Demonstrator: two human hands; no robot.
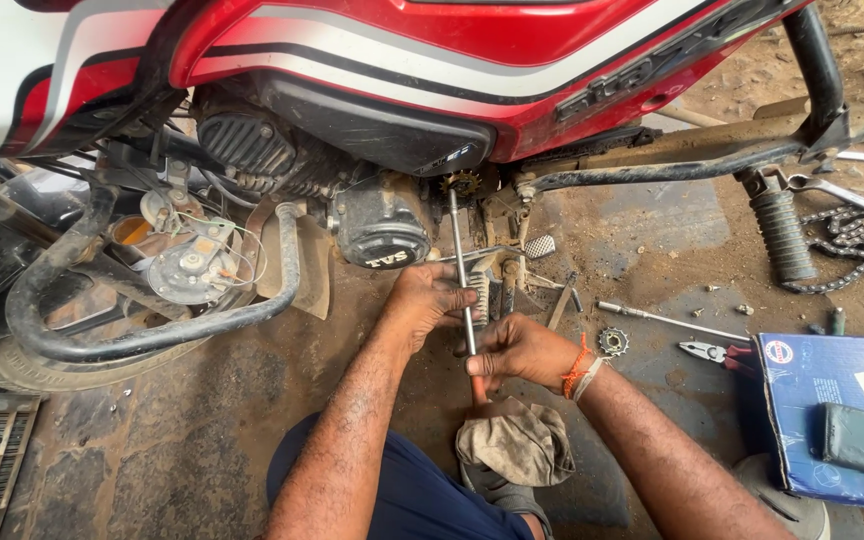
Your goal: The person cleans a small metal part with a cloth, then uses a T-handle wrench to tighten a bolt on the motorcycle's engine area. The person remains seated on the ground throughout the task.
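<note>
Both hands hold one long metal rod (463, 270). The rod stands almost straight up in the middle of the view, and its top end touches a small toothed wheel (464, 184) on the red motorbike (432, 50). The left hand (430, 300) is wrapped around the middle of the rod. The right hand (517, 350) grips it lower down, at about 5 o'clock from the left hand, near the orange handle end. A dirty rag (514, 440) lies just under the right hand, at 6 o'clock. A loose small gear (613, 341) sits on the ground at 3 o'clock from the right hand, with red pliers (714, 352) a bit farther the same way. A blue box (822, 400) is at the right edge. A chain (857, 245) lies at 2 o'clock, well apart from the hands.
</note>
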